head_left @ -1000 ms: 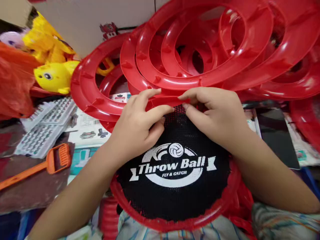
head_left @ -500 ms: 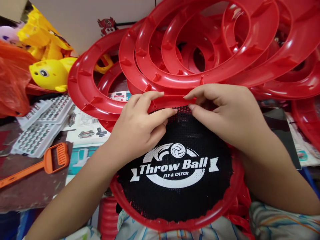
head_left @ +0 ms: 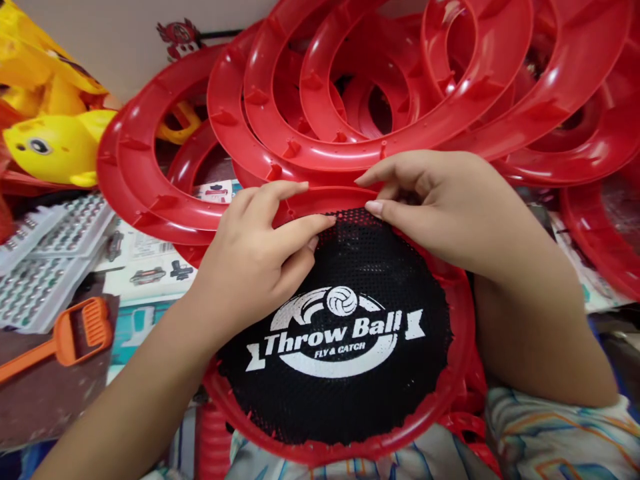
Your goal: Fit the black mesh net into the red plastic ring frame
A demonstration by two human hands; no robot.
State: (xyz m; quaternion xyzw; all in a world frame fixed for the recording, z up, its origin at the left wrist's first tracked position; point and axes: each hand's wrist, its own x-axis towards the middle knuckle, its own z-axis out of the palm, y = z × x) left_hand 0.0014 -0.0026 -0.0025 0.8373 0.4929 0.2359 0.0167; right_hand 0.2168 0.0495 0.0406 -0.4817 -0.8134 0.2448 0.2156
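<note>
Left hand (head_left: 250, 260) & right hand (head_left: 440, 207): fingertips of both pinch far edge of black mesh (head_left: 340, 347) against red ring (head_left: 450, 373), which lies near centre on lap. Loose red rings (head_left: 350, 153) heaped just beyond; orange scoop (head_left: 75, 333) at left.

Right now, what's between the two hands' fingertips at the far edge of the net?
Head view: a short stretch of red ring rim and black net edge lies between left hand and right hand; nothing else.

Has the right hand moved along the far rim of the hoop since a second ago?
Cannot tell. The right hand pinches the black net at the same far rim spot; the whole view shifted, so the camera moved.
</note>
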